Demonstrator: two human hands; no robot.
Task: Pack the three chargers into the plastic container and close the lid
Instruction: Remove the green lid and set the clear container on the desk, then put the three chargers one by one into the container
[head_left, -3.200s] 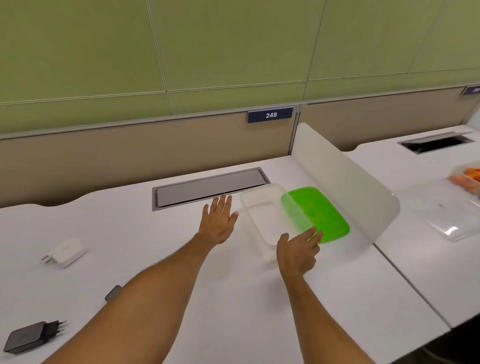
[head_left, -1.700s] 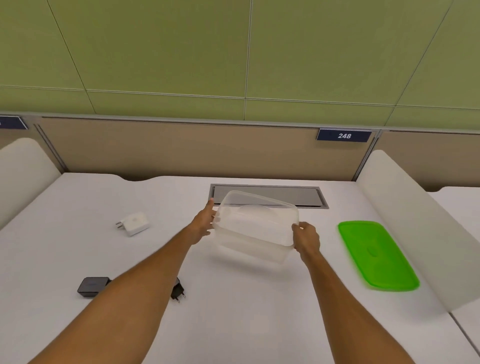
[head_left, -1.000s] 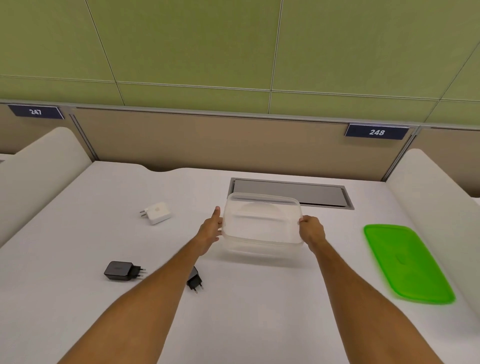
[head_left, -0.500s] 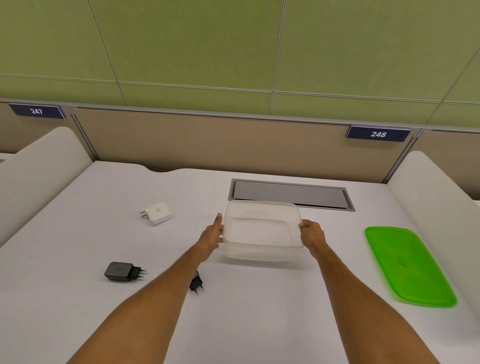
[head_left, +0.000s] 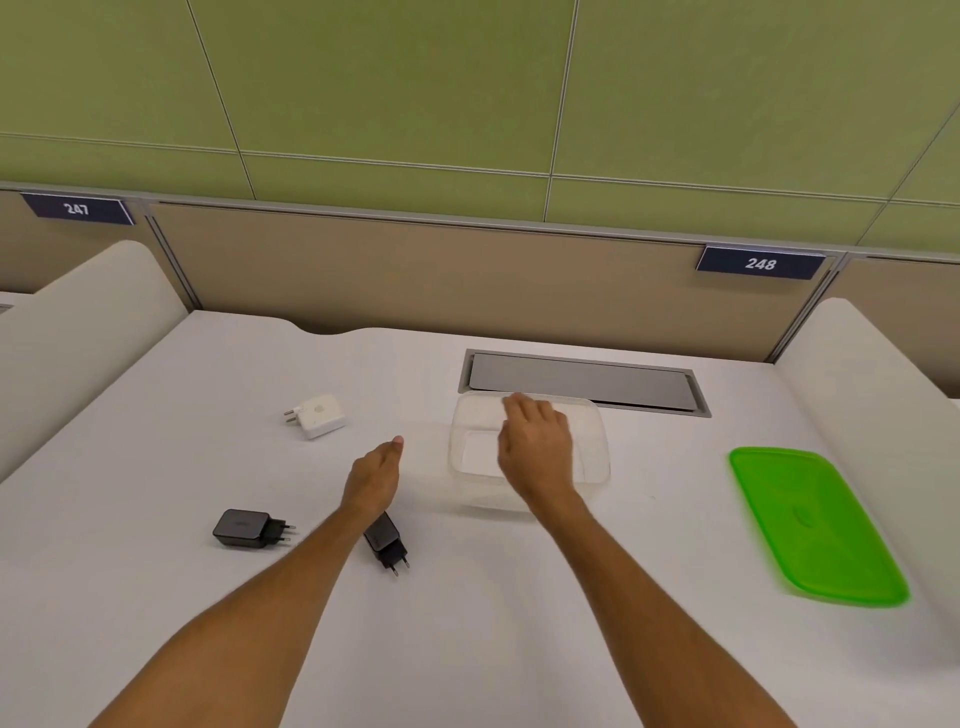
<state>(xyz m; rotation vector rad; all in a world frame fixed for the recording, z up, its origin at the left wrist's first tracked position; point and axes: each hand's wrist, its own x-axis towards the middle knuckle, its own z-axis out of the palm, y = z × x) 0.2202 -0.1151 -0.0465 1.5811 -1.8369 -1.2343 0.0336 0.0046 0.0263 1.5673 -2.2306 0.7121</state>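
The clear plastic container (head_left: 589, 447) stands empty on the white desk, lidless. My right hand (head_left: 535, 447) hovers over its left half, fingers loose, holding nothing. My left hand (head_left: 375, 475) is to the left of the container, apart from it, also empty. A white charger (head_left: 318, 415) lies further left and back. A black charger (head_left: 244, 529) lies at the front left. A second black charger (head_left: 385, 540) lies partly under my left wrist. The green lid (head_left: 810, 525) lies flat at the right.
A grey cable hatch (head_left: 582, 382) is set into the desk (head_left: 467, 623) just behind the container. White curved dividers stand at the left (head_left: 78, 322) and right (head_left: 872, 374). A tan partition closes the back.
Both hands have let go of the container, which now rests on the desk. My left hand has drawn away leftward; my right hand has moved over the container.
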